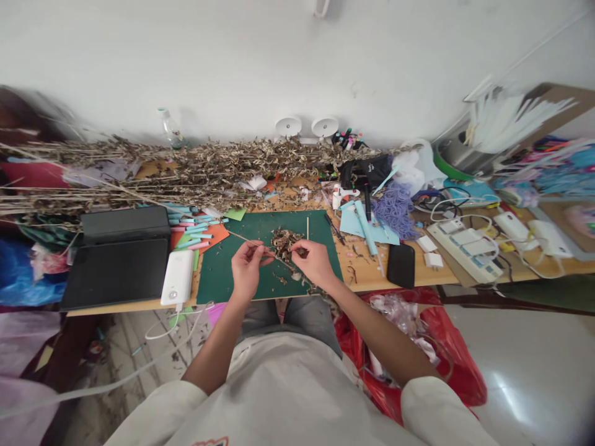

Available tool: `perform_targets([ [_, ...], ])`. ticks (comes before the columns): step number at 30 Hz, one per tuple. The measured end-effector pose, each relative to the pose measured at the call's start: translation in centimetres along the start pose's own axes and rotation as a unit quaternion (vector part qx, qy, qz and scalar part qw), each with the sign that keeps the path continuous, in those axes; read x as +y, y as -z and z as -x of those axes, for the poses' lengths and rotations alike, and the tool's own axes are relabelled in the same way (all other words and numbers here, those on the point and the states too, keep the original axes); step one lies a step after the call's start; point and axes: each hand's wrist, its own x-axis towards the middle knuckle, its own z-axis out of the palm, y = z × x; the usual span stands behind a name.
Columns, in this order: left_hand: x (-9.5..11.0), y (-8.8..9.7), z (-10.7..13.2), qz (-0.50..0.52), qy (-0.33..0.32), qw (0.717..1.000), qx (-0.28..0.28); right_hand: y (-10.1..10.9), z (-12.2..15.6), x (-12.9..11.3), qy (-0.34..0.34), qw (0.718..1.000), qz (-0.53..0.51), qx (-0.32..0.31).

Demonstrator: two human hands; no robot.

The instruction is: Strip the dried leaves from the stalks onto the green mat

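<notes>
Left hand [246, 266] pinching a thin dry brown stem [238, 235] | right hand [313, 259] pinching crumpled brown leaves [284, 240] | hard tug could snap the stem over the green rectangular mat [223, 272] beneath

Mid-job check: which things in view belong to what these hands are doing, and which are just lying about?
In the job, apparently:
dried stem, pinched in the left hand
dried leaves, at the right hand
green mat, under the work
dried stalks behind, likely the same material

Lying about, apparently:
black phone
white power bank
purple yarn
power strip
</notes>
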Motion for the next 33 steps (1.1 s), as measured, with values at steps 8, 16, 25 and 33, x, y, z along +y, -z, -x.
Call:
perform_targets([
  [8, 0.5, 0.5, -0.3, -0.015, -0.001, 1.0, 0.007, 1.1, -1.7, 1.4, -0.024, 0.999, -0.016, 0.023],
  [16, 0.4, 0.4, -0.5, -0.015, -0.01, 1.0, 0.006, 1.5, -3.9, 1.2, 0.004, 1.0, 0.012, -0.003],
  [25, 0.4, 0.1, -0.4, -0.027, -0.017, 0.999, 0.015, 2.0, 0.6, -1.2, 0.08, 0.976, 0.04, -0.197],
  [33, 0.7, -0.1, -0.4, -0.027, -0.027, 0.999, 0.039, 1.7, 1.1, -0.4, 0.067, 0.987, 0.027, -0.141],
])
